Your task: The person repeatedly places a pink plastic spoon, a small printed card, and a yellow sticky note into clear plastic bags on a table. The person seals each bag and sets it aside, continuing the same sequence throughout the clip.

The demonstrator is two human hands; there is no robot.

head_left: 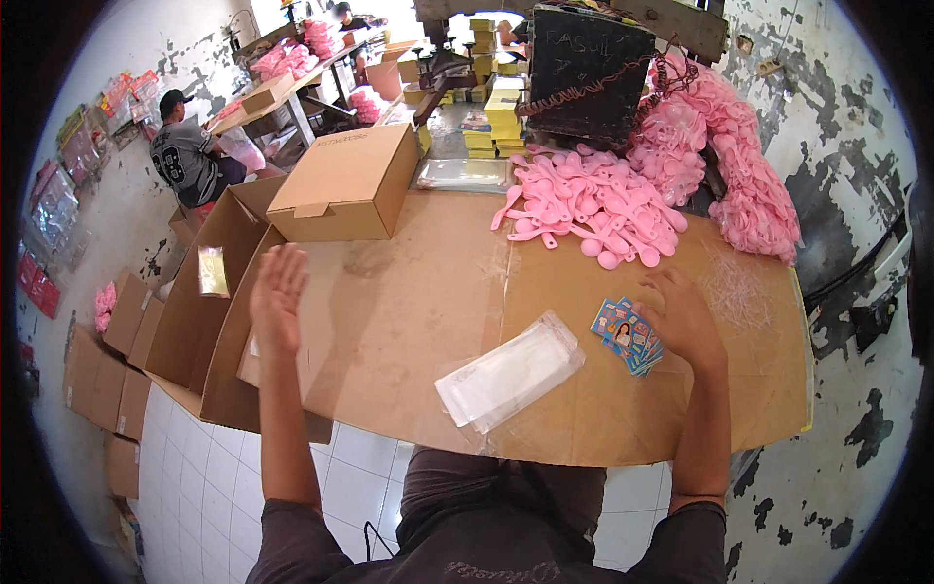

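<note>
My left hand (279, 300) is raised at the table's left edge beside a deep open carton (216, 362), fingers stretched out and nothing in them. A small clear packet with a yellowish face (212, 272) shows against the carton's inside; whether it rests there or is in the air, I cannot tell. My right hand (683, 316) hovers with spread, curved fingers at the right side of a fanned stack of blue printed cards (625, 336). Left of the cards lies a pile of clear plastic sleeves (511, 373), tilted on the cardboard-covered table (409, 321).
Pink plastic spoons (589, 204) are heaped at the back right, beside bagged pink ones (749, 165) and a dark box (587, 76). A closed brown box (341, 183) sits back left. Yellow stacks (503, 109) stand behind. A person (195, 146) works far left.
</note>
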